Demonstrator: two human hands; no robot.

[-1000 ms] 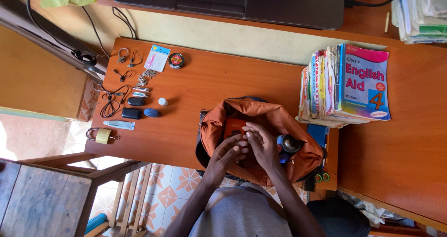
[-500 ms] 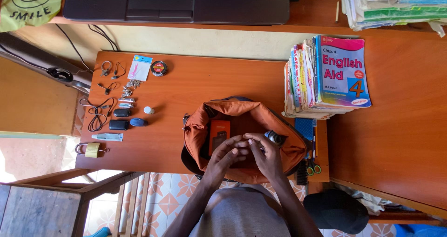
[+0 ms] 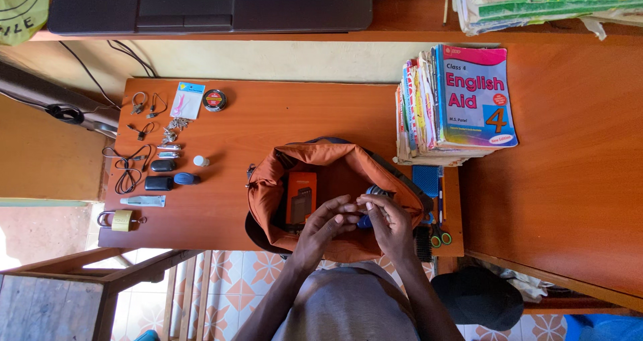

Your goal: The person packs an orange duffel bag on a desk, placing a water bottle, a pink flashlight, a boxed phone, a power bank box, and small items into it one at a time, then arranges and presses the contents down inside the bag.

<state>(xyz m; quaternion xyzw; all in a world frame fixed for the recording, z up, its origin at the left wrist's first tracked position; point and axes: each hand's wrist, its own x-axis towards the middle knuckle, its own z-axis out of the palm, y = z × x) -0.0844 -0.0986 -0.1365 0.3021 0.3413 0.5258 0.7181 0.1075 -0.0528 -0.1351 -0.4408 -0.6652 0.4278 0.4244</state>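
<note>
An open orange bag (image 3: 315, 157) sits on the near edge of a small wooden table (image 3: 281, 120). Inside it stands an orange box (image 3: 301, 197). My left hand (image 3: 325, 227) and my right hand (image 3: 387, 226) meet over the bag's mouth. Their fingertips pinch a small blue object (image 3: 365, 220), mostly hidden by the fingers. A dark item (image 3: 376, 191) shows in the bag just beyond my right hand.
Small items lie in rows at the table's left: keys (image 3: 175, 123), a padlock (image 3: 120, 219), dark fobs (image 3: 161, 165), a cable (image 3: 127, 170), a round tin (image 3: 214, 100). A stack of books (image 3: 455, 107) stands at right, scissors (image 3: 439, 234) beside the bag. A laptop (image 3: 207, 5) lies beyond.
The view has shifted, so the table sits lower right in the frame. My hands stay together over the bag, fingers working slightly; the blue object now shows between them.
</note>
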